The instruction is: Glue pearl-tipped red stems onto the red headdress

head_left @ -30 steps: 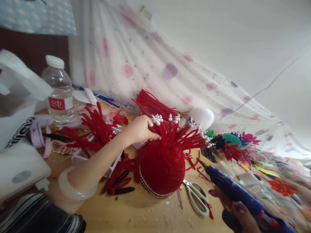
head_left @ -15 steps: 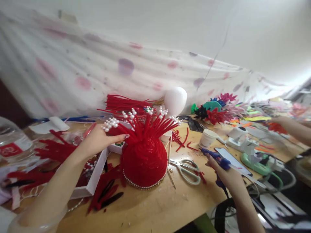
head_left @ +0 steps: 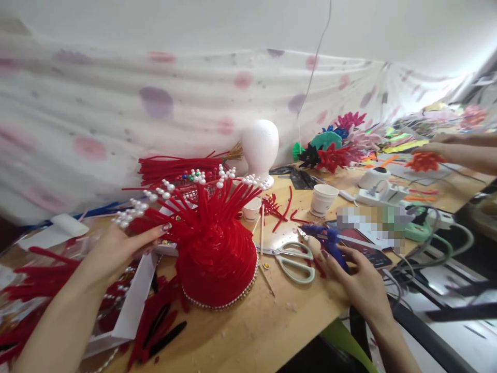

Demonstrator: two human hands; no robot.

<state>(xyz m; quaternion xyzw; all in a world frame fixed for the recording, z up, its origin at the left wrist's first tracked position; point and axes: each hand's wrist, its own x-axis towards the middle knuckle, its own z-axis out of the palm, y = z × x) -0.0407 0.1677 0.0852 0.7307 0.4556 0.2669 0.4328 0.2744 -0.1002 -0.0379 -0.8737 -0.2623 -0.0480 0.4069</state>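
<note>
A dome-shaped red headdress [head_left: 217, 259] stands on the table, with a strand of pearls round its lower edge. Red fuzzy stems fan out from its top, many tipped with clusters of white pearl beads [head_left: 198, 177]. My left hand [head_left: 112, 248] is at the fan's left side, thumb and finger closed about the leftmost stems; its other fingers are partly hidden. In my right hand [head_left: 359, 277] is a blue glue gun [head_left: 328, 238], its nozzle pointing left over the table. Pale-handled scissors [head_left: 295, 261] lie between the headdress and the glue gun.
Behind stand a white foam head [head_left: 261, 145] and two paper cups, one [head_left: 324, 199] near the glue gun. A white box [head_left: 132, 305] of beads sits at left. Power strips [head_left: 382, 192] and cables lie at right. Another person's hand [head_left: 446, 150] holds an orange flower [head_left: 426, 161].
The view has shifted, so the headdress appears further left. My right hand has brought the glue gun slightly nearer the scissors. My left hand stays at the stems.
</note>
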